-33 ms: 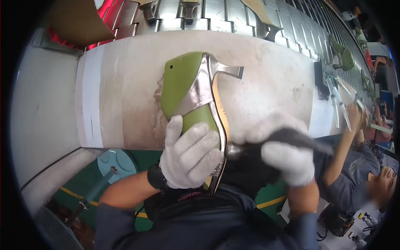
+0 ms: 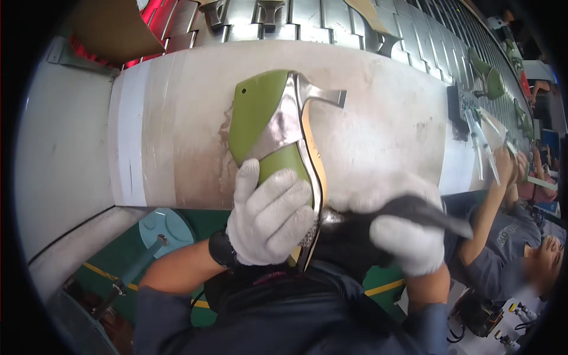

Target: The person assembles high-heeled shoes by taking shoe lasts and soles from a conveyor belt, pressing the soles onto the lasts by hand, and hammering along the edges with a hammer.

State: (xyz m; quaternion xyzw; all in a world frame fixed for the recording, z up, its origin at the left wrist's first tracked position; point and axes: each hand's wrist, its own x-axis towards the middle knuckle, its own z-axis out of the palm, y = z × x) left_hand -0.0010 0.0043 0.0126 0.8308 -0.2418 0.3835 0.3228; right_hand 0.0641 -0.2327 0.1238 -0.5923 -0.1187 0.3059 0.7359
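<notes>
A silver high-heeled shoe (image 2: 282, 125) on a green shoe last (image 2: 258, 106) lies on its side, heel pointing right and toe toward my body. My left hand (image 2: 270, 214), in a white knit glove, is wrapped over its front part. In my gloved right hand (image 2: 409, 236) is a dark-handled tool (image 2: 423, 212), blurred by motion. Its shiny metal end reaches toward the sole edge near my left fingertips; whether it touches I cannot tell. The sole's tan underside (image 2: 316, 157) faces right. My left hand covers part of the upper.
Under the shoe is a pale, stained worktop (image 2: 378, 112). Beyond it runs a metal slat conveyor (image 2: 307, 34) carrying several shoe parts. A dark block (image 2: 457, 112) stands at the worktop's right end. A co-worker (image 2: 503, 236) sits to the right. A white panel (image 2: 65, 142) borders the left.
My right hand has dipped slightly, and the tool's handle end has swung lower. The shoe and my left hand stay almost in place.
</notes>
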